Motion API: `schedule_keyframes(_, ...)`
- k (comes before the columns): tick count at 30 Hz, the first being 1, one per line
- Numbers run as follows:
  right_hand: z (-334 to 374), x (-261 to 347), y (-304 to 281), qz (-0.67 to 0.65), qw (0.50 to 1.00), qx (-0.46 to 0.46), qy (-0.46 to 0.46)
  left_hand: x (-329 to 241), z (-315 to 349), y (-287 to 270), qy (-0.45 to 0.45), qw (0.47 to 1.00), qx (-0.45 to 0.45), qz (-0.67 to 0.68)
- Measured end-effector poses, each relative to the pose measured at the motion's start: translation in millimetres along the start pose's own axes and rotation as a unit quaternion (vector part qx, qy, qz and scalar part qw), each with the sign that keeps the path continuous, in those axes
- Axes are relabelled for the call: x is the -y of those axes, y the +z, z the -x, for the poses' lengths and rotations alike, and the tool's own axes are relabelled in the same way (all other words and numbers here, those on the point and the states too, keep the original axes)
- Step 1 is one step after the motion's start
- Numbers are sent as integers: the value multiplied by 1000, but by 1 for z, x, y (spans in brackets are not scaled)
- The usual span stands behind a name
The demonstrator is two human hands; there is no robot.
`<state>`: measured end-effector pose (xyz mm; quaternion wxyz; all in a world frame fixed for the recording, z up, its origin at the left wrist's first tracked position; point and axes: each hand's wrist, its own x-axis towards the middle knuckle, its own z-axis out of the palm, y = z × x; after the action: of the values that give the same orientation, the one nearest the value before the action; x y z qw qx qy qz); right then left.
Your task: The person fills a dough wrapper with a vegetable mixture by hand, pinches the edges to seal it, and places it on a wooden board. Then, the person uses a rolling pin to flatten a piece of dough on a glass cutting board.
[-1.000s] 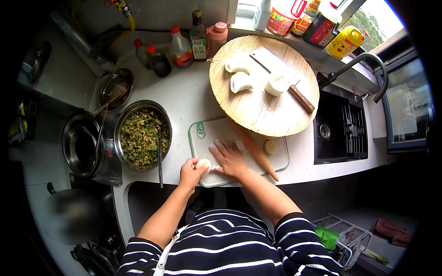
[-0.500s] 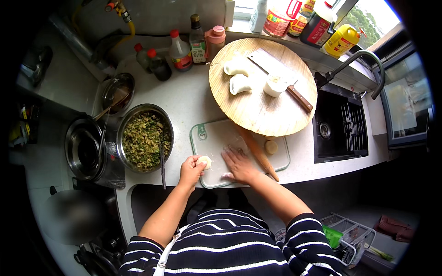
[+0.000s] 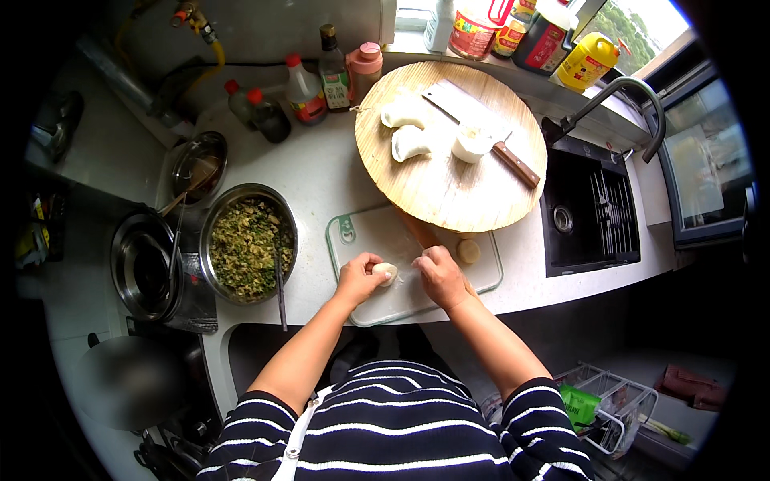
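My left hand (image 3: 360, 278) pinches a small round piece of pale dough (image 3: 386, 274) at its edge, low over the cutting board (image 3: 373, 309). Beside it, my right hand (image 3: 443, 275) is closed, its fingers curled inward and whitish at the tips; what is in them, if anything, is hidden. A wooden rolling pin (image 3: 419, 230) lies slantwise under or against that hand, which covers much of it. Another round of dough (image 3: 468, 252) sits on the board just right of my right hand, with a further piece partly behind it near the round wooden board.
A large round wooden board (image 3: 449, 200) holds a cleaver (image 3: 514, 164), white curved pieces and a small white cup. At left stands a steel bowl (image 3: 210, 272) of chopped filling with chopsticks (image 3: 281, 297). Bottles line the back; a black sink (image 3: 561, 252) lies right.
My left hand has moved right with the dough. My right hand has lifted from lying flat on the cutting board, curled its fingers and shifted over the rolling pin.
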<state>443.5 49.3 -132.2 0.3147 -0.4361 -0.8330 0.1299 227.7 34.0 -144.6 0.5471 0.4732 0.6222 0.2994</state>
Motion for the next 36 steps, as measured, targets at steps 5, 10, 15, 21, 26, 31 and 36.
schedule_keyframes(5, -8, 3, -5, -75, 997, -17, -6, -2, 20, 11, 255, 898, -56, -355)
schedule_keyframes(10, -3, 12, -18, -14, 999, -43, -4, 11, 39, 23, 267, 807, 62, -522)
schedule_keyframes(15, 9, 8, -18, -7, 999, -31, 5, 8, 38, 22, 253, 807, 76, -528)
schedule_keyframes(21, 14, -1, -35, 60, 997, -33, 26, -14, 36, 16, 256, 788, 85, -553)
schedule_keyframes(26, 41, -10, -31, 101, 982, -26, 157, -9, 3, 2, 299, 847, -31, -439)
schedule_keyframes(31, 48, -13, -18, 81, 975, -11, 208, -15, -2, 9, 202, 890, -71, -401)
schedule_keyframes(36, 40, -9, -12, 91, 953, 43, 287, -13, -10, 18, 113, 907, -57, -401)
